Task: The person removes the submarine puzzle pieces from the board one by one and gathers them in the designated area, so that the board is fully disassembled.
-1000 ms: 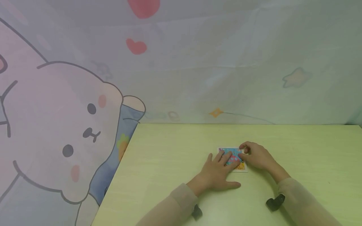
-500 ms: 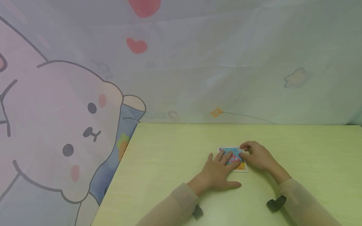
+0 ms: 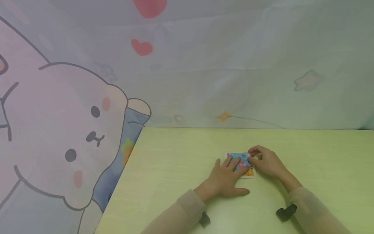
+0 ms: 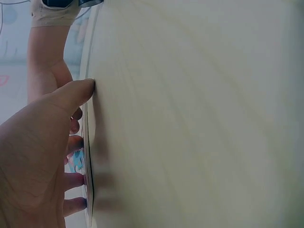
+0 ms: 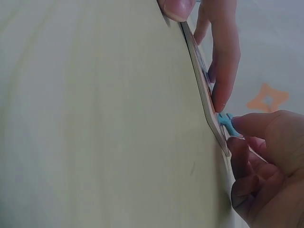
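A small blue jigsaw piece (image 5: 227, 124) is pinched by the right hand (image 3: 267, 162); the colourful, white-bordered flat puzzle (image 3: 242, 163) could be dragged if the spread left hand (image 3: 224, 182) is lifted.

The picture board (image 3: 243, 162) has a white border, with blue along the top, pink with pale dots in the middle and orange-yellow at the lower right, though its motif is hard to make out under the fingers; the small piece (image 5: 228, 124) is turquoise with dark marks; the tabletop (image 3: 163, 162) is pale yellow-green, faintly streaked; the sleeves (image 3: 317, 208) are beige, the wrist devices (image 3: 286, 213) black; the backdrop (image 3: 204, 48) runs from greyish lilac to grey-green, printed with red hearts (image 3: 142, 47), an orange four-pointed star (image 3: 224, 116) and a pale pink, grey-outlined bear (image 3: 43, 123) with coral cheeks.
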A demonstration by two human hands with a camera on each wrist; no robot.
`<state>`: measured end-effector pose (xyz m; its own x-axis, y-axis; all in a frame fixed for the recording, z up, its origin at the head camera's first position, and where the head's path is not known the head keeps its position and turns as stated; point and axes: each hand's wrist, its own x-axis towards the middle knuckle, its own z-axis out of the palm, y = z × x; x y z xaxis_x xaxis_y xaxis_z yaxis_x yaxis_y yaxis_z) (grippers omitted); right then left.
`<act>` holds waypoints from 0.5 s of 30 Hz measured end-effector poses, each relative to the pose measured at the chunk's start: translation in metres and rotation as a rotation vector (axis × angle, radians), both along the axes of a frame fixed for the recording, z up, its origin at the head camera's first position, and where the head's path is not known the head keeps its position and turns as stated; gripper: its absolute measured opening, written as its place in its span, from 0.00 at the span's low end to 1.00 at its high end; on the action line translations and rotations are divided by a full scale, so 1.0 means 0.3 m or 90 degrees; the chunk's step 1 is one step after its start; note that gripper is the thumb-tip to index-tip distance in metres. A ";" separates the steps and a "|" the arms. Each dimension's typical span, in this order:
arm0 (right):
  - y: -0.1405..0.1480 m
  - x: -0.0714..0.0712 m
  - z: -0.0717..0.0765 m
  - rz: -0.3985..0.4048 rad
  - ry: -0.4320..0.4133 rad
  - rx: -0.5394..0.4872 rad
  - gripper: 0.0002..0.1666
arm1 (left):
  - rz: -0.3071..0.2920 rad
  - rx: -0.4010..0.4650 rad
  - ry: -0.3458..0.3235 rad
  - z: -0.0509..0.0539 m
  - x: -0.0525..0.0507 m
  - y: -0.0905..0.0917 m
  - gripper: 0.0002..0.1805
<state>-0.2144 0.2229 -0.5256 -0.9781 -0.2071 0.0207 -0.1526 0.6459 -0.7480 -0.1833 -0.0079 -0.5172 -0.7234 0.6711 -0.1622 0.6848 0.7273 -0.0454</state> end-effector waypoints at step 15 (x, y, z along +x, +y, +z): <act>0.050 0.017 0.039 -0.041 0.042 0.015 0.17 | -0.002 0.006 0.003 -0.004 0.000 -0.003 0.47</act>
<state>-0.2093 0.2377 -0.5139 -0.9860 -0.1453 0.0816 -0.1590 0.6735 -0.7219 -0.1833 -0.0088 -0.5185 -0.7216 0.6753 -0.1524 0.6873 0.7252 -0.0408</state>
